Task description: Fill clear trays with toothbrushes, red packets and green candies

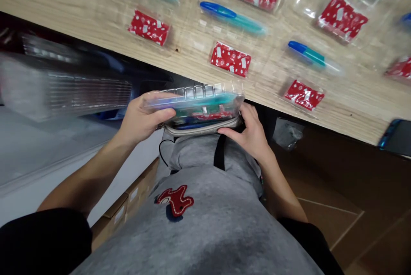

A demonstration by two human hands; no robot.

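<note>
My left hand grips one end of a clear plastic tray, thumb over its near side. Inside lies a long blue-and-teal object, blurred, with a red spotted packet below it. Just under the tray, at my waist, is a grey-edged opening that looks like a zipped pouch. My right hand is closed on the right end of this pouch, thumb on its near edge. The tray's right end sits against that hand's fingers, and its lower part is hidden in the pouch.
On the wooden table ahead lie several clear trays with red spotted packets and blue-and-teal pen-shaped objects. A stack of clear trays stands at the left. A phone rests at the table's right edge.
</note>
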